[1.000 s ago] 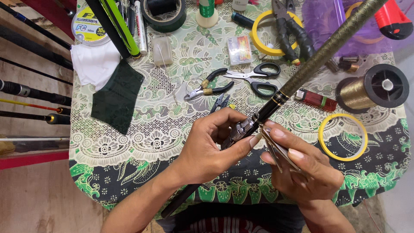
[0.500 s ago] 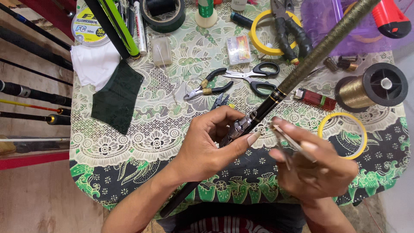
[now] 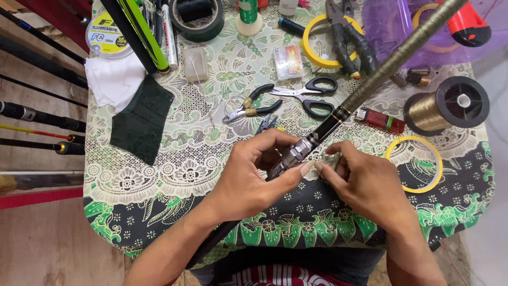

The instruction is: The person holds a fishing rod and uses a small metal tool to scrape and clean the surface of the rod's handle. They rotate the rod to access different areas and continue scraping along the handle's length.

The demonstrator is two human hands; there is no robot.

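Gripping a long dark fishing rod with an olive wrapped upper section (image 3: 370, 87), the left hand (image 3: 248, 177) closes around its silver metal reel-seat part (image 3: 293, 154) at frame centre. Right hand (image 3: 365, 182) pinches narrow against the same fitting, fingertips (image 3: 320, 167) touching the left thumb (what it pinches is too small to tell). Rod runs diagonally from lower centre to upper right, above the patterned green-and-white tablecloth (image 3: 159, 180). Black-handled scissors (image 3: 309, 95), red lighter (image 3: 380, 119) and gold thread spool (image 3: 447, 105) lie near, upper right.
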